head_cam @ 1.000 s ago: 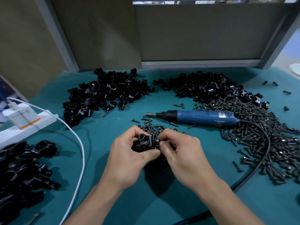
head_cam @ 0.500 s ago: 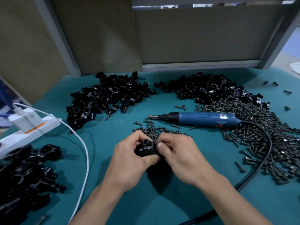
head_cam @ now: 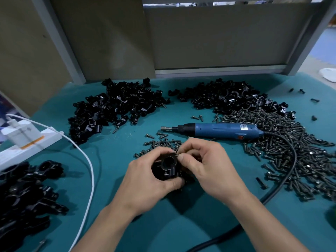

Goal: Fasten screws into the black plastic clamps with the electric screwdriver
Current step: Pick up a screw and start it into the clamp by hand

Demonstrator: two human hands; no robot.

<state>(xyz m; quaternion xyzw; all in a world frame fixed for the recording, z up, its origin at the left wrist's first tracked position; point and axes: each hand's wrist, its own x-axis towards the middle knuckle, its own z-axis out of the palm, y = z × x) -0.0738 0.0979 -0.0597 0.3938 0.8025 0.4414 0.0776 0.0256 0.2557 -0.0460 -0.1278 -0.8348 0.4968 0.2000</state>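
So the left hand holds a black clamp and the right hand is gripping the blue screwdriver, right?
No. In the head view the blue screwdriver lies on the table, untouched; the right hand pinches a screw at the black clamp held by the left hand.

No wording can be read anywhere; the electric screwdriver point(head_cam: 218, 130) carries a small white label point(head_cam: 244, 127) near its cord end, its print too small to make out; the white charger point(head_cam: 20, 132) on the power strip point(head_cam: 36, 146) shows only faint grey marks.
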